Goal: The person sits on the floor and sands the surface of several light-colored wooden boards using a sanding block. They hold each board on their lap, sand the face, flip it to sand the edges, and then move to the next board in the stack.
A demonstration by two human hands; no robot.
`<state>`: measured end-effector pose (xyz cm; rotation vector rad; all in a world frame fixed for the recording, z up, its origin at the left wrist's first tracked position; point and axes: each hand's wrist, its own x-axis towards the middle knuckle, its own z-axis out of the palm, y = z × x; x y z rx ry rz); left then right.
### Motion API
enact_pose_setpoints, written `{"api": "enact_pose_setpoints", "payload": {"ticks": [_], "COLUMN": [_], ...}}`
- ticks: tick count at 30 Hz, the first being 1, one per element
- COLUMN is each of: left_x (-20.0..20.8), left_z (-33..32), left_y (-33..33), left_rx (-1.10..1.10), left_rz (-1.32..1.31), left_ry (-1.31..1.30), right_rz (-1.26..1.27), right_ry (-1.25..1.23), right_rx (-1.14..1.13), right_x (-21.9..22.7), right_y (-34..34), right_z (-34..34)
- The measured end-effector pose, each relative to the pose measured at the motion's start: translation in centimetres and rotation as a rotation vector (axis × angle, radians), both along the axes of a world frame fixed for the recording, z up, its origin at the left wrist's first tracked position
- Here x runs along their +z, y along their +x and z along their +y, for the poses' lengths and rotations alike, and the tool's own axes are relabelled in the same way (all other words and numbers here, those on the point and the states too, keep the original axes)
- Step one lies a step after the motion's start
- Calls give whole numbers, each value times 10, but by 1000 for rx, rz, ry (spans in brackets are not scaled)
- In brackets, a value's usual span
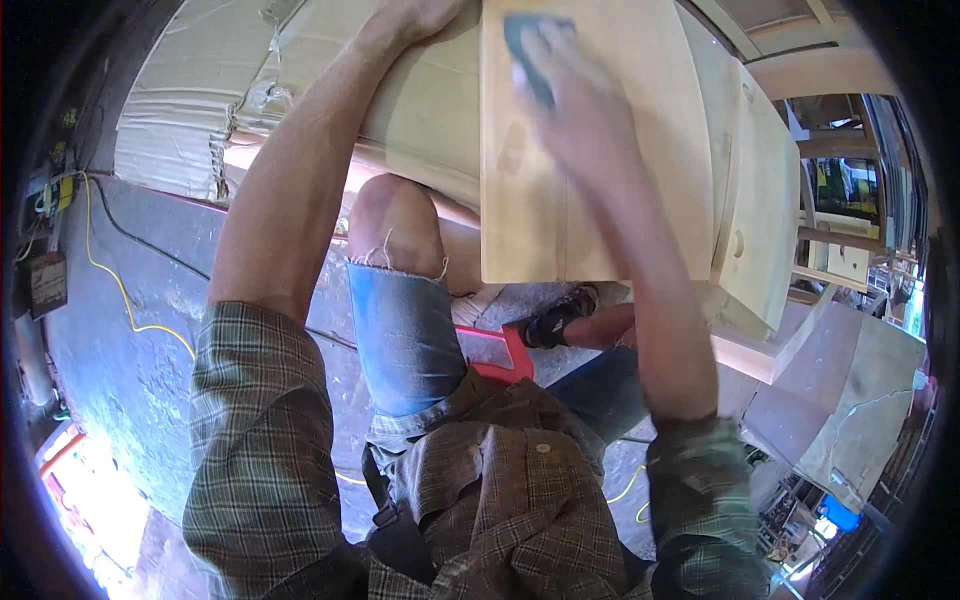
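A pale wooden panel (640,60) lies in front of me at the top centre. My right hand (585,115) is on its face, blurred by motion, with the fingers over a dark grey-green piece of sandpaper (527,45). The sandpaper lies against the wood near the panel's far left part. Left of the panel, at the top edge of the picture, my left hand (425,12) is cut off, so its fingers do not show. Beneath that arm is a cardboard sheet (430,120).
More light wooden boards (760,190) stand just right of the panel. Wooden frames (840,150) are stacked at the far right. A red plastic stool (515,355) shows between my legs. A yellow cable (122,295) runs over the dark floor at left.
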<state>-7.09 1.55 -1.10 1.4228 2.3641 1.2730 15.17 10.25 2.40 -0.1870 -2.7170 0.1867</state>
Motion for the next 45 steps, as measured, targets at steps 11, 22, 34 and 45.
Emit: {"api": "enact_pose_setpoints", "payload": {"ticks": [11, 22, 34, 45], "left_x": [8, 9, 16, 8], "left_z": [-3, -3, 12, -10], "left_y": [14, 11, 19, 15], "left_rx": [53, -43, -31, 61], "left_rz": [271, 166, 183, 356], "left_ry": [-48, 63, 8, -55], "right_rz": [-177, -145, 82, -236], "right_ry": [80, -95, 259, -146], "right_rx": [-78, 107, -22, 33], "right_x": [17, 18, -11, 35], "right_y": [51, 96, -61, 123], "right_z": [-37, -71, 64, -78]}}
